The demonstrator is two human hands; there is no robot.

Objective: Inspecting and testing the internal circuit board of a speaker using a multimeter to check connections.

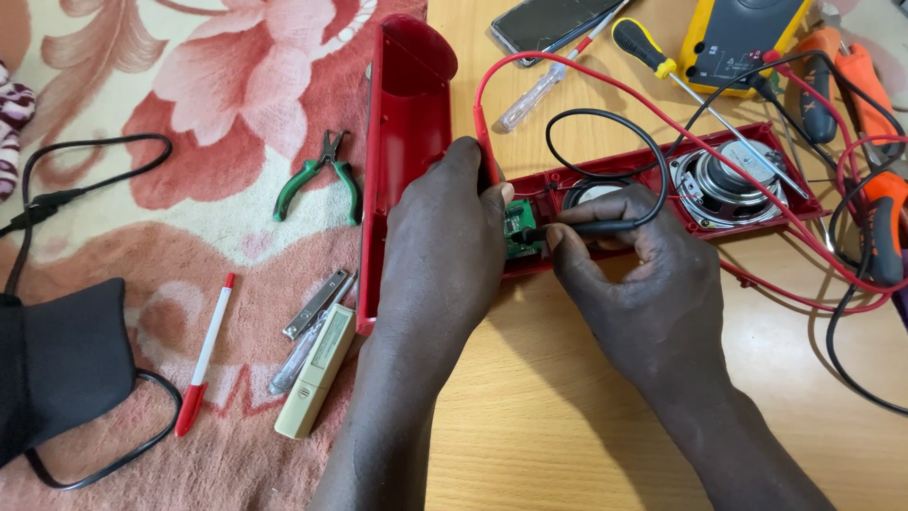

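Observation:
An opened red speaker housing (747, 227) lies on the wooden board, showing two round speaker drivers (726, 184) and a small green circuit board (518, 232) at its left end. My left hand (443, 248) pinches a red test probe, its red lead (492, 114) rising from the fingers, at the circuit board. My right hand (632, 274) holds a black test probe (591, 227) with its tip on the same board. Both leads run to a yellow multimeter (742, 38) at the top.
The red rear shell (409, 123) lies left of my hands. On the floral cloth sit green pliers (322, 175), a red-and-white pen (203, 355), a metal tool, a beige tester (317, 374) and a black pouch (57, 364). Screwdrivers (653, 57), a phone (544, 21) and orange-handled tools (884, 222) lie around the meter.

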